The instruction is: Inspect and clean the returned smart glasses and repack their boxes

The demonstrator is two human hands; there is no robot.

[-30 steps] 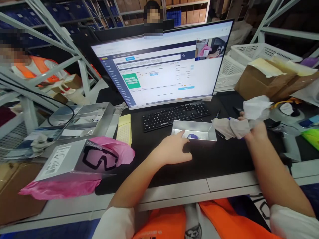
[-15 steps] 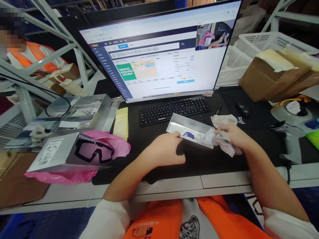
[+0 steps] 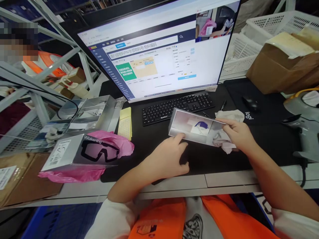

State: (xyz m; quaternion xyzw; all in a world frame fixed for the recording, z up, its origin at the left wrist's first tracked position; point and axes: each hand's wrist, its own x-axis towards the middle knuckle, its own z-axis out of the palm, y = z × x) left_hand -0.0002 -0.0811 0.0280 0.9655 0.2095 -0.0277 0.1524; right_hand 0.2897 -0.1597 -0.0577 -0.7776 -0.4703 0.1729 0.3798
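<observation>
A silver open box (image 3: 181,122) is tilted above the black desk mat, its open side facing me. Inside it lies a white card (image 3: 203,127) with a purple shape on it. Crumpled whitish tissue (image 3: 224,139) bulges from the box's right end. My right hand (image 3: 238,132) grips that end, its thumb along the upper edge; its other fingers are partly hidden. At the near left edge, my left hand (image 3: 166,156) touches the box with a fingertip, its thumb apart from its fingers.
To the left, a silver goggles box (image 3: 97,149) rests on pink plastic (image 3: 74,176), near an open grey box (image 3: 99,114) and a yellow pad (image 3: 125,124). Keyboard (image 3: 174,108) and monitor (image 3: 154,66) stand behind. At right are a mouse (image 3: 250,103), a scanner (image 3: 310,139) and a brown carton (image 3: 271,69).
The silver box has tilted, turning its inside more towards me. My right hand has moved from the tissue onto the box's right end. My left hand stays at the near edge.
</observation>
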